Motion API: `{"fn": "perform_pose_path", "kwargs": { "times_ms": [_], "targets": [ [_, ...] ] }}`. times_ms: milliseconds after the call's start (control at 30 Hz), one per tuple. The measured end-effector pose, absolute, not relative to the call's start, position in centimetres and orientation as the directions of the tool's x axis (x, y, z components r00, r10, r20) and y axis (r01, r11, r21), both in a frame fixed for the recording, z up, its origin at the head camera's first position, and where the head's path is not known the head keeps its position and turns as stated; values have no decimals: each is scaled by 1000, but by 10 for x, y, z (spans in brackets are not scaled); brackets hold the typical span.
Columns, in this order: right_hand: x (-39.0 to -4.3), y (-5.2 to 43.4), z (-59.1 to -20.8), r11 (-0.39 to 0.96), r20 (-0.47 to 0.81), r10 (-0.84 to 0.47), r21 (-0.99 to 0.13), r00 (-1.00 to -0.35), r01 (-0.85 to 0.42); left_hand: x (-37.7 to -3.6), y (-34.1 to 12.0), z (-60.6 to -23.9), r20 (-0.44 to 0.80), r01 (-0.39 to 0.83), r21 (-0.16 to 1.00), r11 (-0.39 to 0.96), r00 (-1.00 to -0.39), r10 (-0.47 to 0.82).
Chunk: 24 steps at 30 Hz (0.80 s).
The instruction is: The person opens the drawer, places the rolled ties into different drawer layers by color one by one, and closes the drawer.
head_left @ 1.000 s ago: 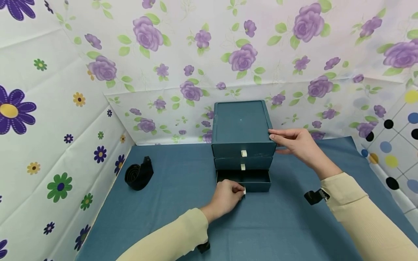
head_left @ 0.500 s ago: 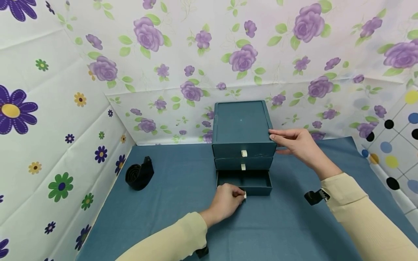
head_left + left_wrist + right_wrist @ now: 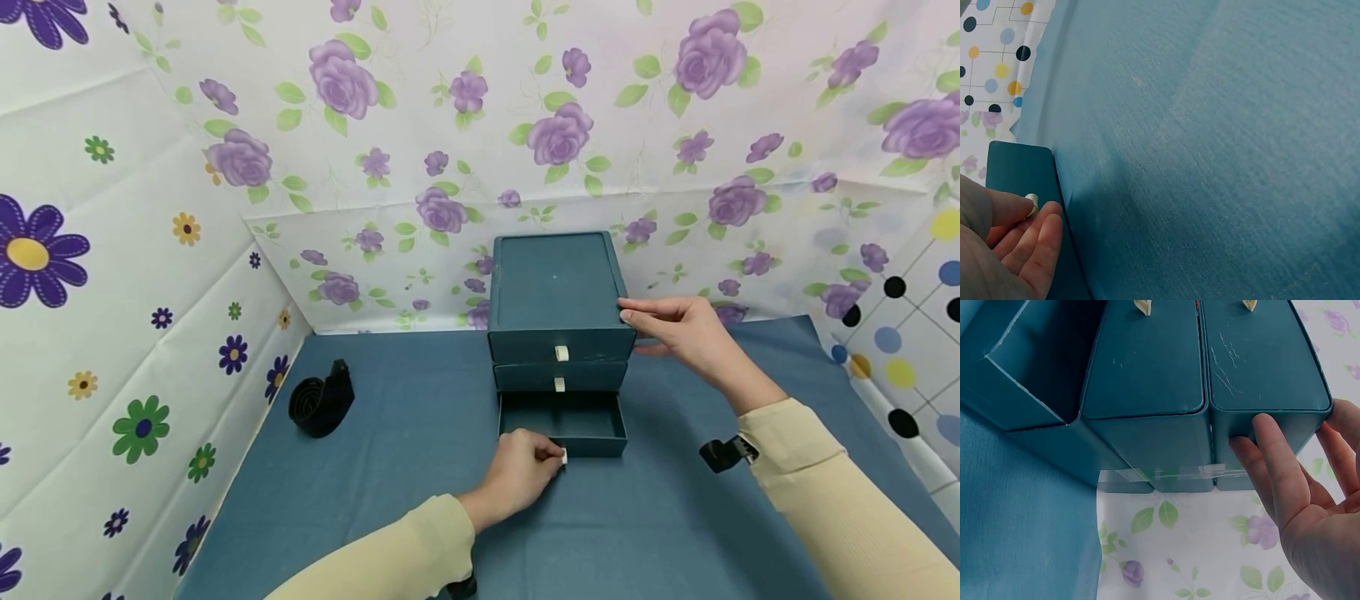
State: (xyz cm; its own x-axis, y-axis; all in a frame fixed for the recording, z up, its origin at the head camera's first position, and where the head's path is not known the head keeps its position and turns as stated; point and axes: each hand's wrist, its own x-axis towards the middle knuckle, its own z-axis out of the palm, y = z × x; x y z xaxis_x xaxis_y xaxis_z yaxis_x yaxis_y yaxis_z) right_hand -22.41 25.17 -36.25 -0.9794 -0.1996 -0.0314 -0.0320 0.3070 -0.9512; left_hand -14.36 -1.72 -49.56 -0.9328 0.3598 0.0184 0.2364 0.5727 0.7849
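Note:
A dark teal chest of small drawers [image 3: 555,283] stands against the back wall, three drawers high. Its bottom drawer [image 3: 596,447] is pulled out, and the part of its inside that shows holds nothing. My left hand [image 3: 520,471] pinches the small cream pull tab [image 3: 1032,202] on that drawer's front between thumb and fingers. The two upper drawers are closed, each with its own tab. With straight fingers, my right hand [image 3: 684,333] presses the right side of the top section, with its other fingers at the top edge, as the right wrist view shows.
A rolled black strap [image 3: 321,404] sits on the blue cloth [image 3: 405,417] at the left. Flower-printed sheeting [image 3: 420,150] hangs behind and to the left, and dotted sheeting [image 3: 907,358] to the right. A dark strap piece [image 3: 723,454] hangs at the right cuff.
My left hand has drawn the bottom drawer further out toward me, keeping hold of the tab. The right hand stays in place on the chest.

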Motion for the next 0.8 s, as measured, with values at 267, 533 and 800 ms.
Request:
{"fn": "perform_pose_path", "kwargs": {
  "times_ms": [267, 533, 800],
  "targets": [
    [-224, 252, -363, 305, -37, -201, -952, -979, -27, -141, -17, -496, 3, 228, 783, 578, -931, 364],
    [-224, 252, -362, 307, -33, -198, -951, -980, -30, -136, -16, -496, -2, 217, 784, 582, -936, 351],
    [-224, 251, -362, 307, -45, -190, -952, -981, -15, -133, -17, -496, -20, 198, 791, 579, -938, 347]
  ]
}}
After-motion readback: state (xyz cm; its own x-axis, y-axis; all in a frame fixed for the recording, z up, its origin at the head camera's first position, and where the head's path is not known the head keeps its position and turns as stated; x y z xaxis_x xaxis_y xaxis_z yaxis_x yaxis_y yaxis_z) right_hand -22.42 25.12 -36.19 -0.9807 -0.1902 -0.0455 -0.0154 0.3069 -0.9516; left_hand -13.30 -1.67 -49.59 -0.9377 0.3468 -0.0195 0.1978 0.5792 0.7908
